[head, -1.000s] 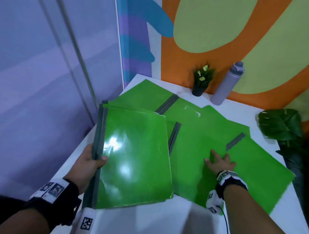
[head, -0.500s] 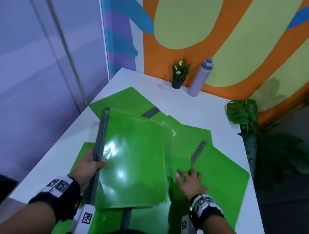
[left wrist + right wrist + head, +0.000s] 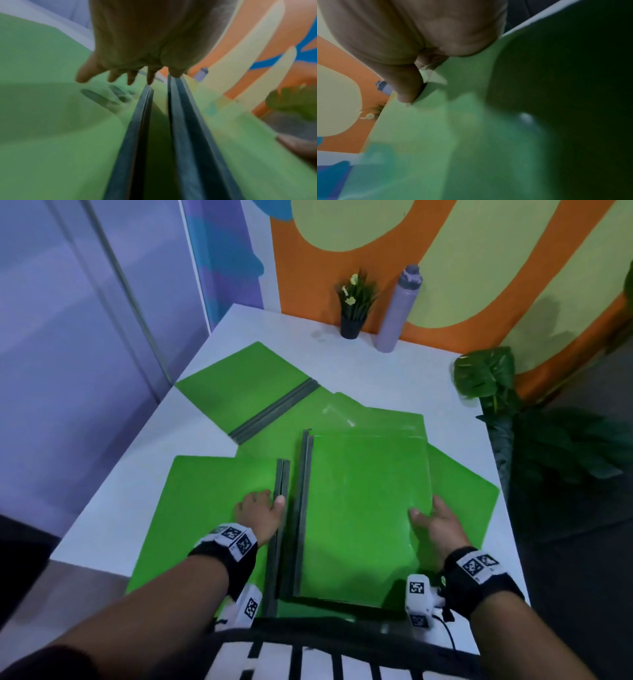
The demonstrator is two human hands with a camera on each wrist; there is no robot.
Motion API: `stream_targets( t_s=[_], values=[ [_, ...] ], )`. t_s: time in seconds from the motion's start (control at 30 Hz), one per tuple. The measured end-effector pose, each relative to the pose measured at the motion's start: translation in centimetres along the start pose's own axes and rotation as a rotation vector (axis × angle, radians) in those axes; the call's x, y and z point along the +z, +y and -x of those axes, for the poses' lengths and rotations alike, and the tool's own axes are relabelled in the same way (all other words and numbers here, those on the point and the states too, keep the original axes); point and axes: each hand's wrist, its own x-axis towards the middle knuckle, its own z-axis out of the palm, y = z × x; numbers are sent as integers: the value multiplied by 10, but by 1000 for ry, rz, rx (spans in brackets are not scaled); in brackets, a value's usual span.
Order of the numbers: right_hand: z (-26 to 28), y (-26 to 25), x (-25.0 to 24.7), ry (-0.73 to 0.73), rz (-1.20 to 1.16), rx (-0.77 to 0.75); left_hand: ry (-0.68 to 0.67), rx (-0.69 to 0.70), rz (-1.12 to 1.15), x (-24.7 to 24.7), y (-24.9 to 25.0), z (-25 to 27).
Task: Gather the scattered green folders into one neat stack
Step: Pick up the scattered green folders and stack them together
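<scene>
Stack of glossy green plastic folders (image 3: 366,508) sits pinched at its edge by right hand (image 3: 436,525); left hand (image 3: 260,510) lies flat-fingered on neighbouring folder (image 3: 212,508). I'd slide that one under, spines flush.

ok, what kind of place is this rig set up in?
Probably an office or a staged demo corner, not a home. Green folders lie over a white table set against a painted mural wall, with a small potted plant and a lilac water bottle at the back.
</scene>
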Motion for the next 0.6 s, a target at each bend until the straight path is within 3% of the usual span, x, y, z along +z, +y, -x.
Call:
stream_targets(
  t_s=[0.07, 0.17, 0.4, 0.6],
  values=[
    [3, 9, -10, 63, 71, 2, -53, -83, -243, 15, -17, -3],
    [7, 22, -17, 148, 170, 45, -73, -117, -346, 25, -28, 5],
    [6, 36, -18, 143, 89, 124, -35, -70, -311, 15, -32, 11],
    [-2, 16, -24, 128, -23, 36, 96, 49, -237, 1, -39, 24]
  ],
)
